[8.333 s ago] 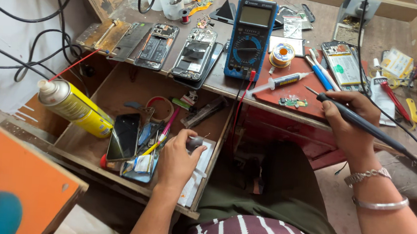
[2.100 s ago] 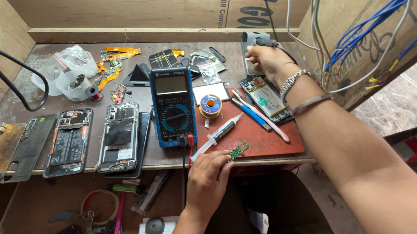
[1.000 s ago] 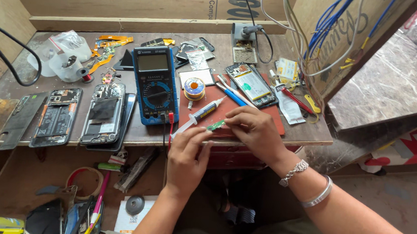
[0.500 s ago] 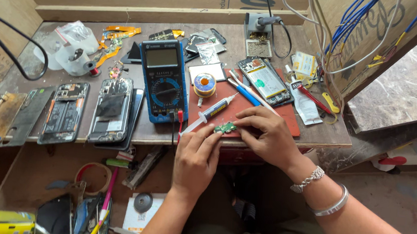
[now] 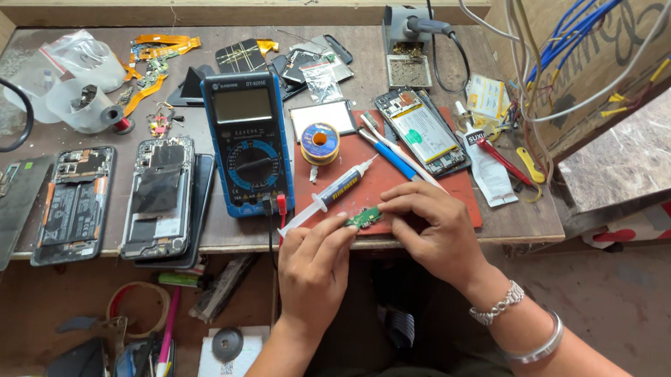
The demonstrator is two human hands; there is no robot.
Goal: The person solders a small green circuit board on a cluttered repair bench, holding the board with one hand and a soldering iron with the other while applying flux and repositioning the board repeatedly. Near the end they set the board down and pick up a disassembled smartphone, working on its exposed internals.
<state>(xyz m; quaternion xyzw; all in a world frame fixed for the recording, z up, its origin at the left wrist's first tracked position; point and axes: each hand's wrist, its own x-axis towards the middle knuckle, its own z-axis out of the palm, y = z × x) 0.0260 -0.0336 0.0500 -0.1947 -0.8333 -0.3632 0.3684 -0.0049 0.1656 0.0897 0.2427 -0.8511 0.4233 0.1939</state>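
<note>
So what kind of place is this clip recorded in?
Most likely a small phone repair bench. Opened phones with their backs off lie by a blue digital multimeter, a soldering iron stand sits at the back, and both hands, left hand and right hand, pinch a small green circuit board.

I see bright, even daylight across the desk (image 5: 190,245), with soft, short shadows. The picture is sharp at the centre, edges bow slightly from the wide lens, and the meter screen (image 5: 241,104) shows mild glare.
</note>
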